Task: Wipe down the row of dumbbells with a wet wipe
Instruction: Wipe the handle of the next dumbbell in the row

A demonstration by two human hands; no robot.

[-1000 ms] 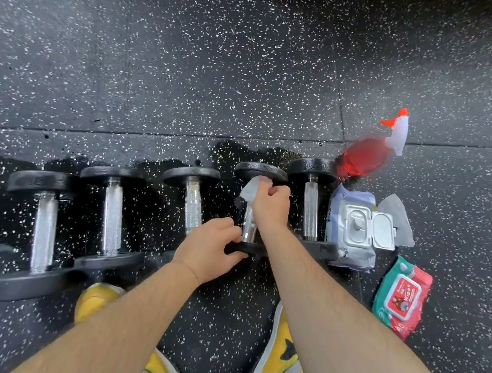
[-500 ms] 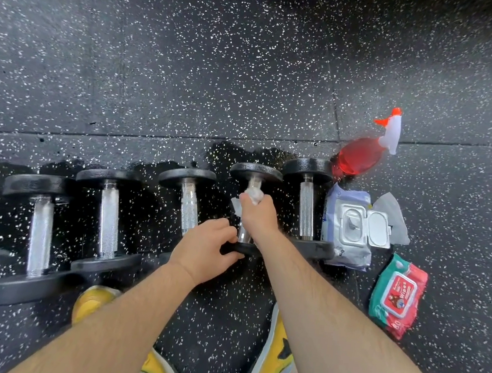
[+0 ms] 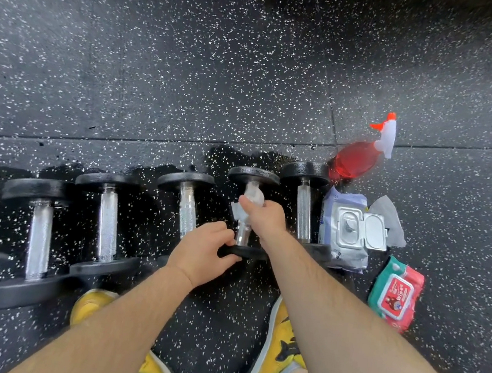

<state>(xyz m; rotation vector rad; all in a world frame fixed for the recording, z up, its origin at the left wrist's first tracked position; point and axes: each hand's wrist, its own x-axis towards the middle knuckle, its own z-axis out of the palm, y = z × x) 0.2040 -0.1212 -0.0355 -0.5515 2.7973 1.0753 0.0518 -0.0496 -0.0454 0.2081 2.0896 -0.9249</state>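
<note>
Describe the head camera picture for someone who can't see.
The right hand holds a wet wipe round the handle of the fourth dumbbell of five; the left hand grips its near end. Wipe packs and a red spray bottle lie at right.

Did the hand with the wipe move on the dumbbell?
Yes. The right hand slid the wet wipe down the handle, away from the far plate, toward the near plate.

Even bright light; glossy wet glare midframe; edges blurred, wide-angle warped.
</note>
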